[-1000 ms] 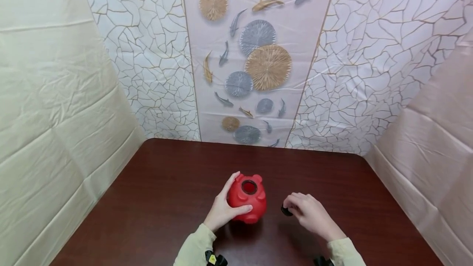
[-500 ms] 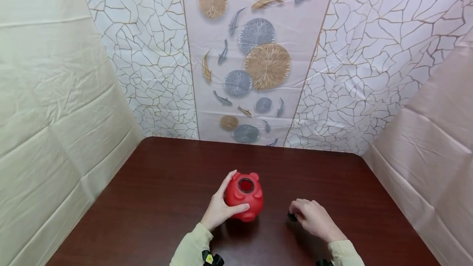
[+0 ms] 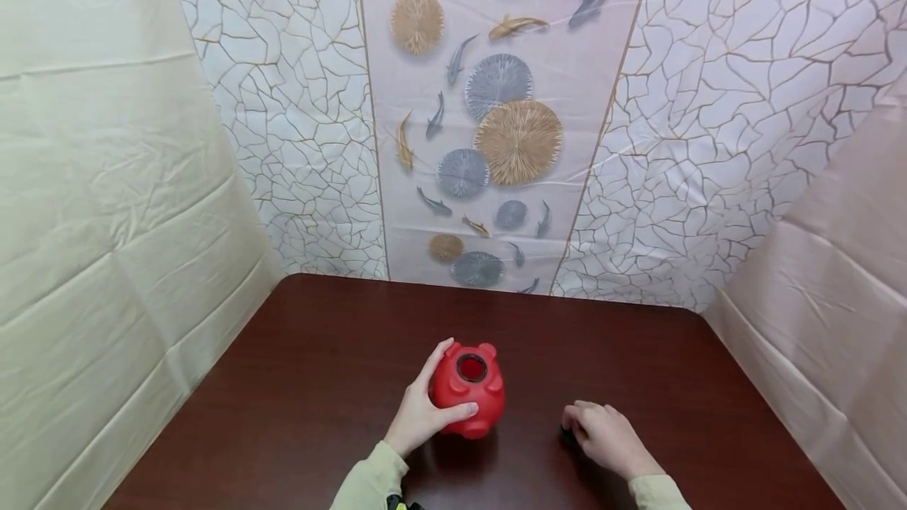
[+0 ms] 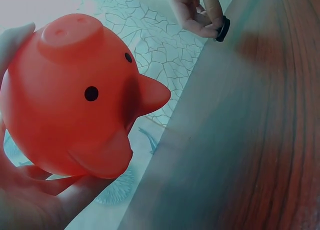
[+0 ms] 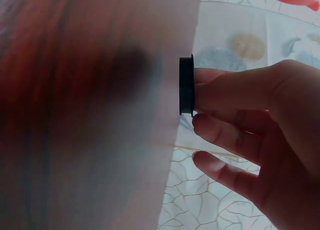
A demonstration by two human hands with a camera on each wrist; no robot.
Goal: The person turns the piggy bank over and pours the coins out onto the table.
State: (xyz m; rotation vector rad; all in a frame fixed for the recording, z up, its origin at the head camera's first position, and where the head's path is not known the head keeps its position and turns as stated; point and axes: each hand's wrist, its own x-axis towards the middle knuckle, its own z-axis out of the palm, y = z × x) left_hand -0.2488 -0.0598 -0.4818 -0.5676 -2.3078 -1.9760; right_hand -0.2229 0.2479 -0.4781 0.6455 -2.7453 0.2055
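A red piggy bank (image 3: 464,396) is tipped so that its underside, with a dark-rimmed round hole, shows in the head view. My left hand (image 3: 414,419) grips it from the left, thumb in front and fingers behind. In the left wrist view its snout, black eyes and ears face the camera. Off to the right, my right hand (image 3: 608,437) pinches a round black plug (image 5: 186,85) between thumb and fingertips, low over the table. Seen from the right wrist, two of the fingers stand off the plug. Whether the plug touches the tabletop I cannot tell.
Both hands work over a dark reddish-brown wooden table (image 3: 340,352). A patterned cloth backdrop (image 3: 517,140) with fish and discs hangs behind its far edge. Plain pale cloths (image 3: 120,203) slope along the left and right sides.
With the black plug, my right hand has moved right and lower, towards the tabletop. My left hand keeps its grip on the piggy bank, which has shifted only slightly left.
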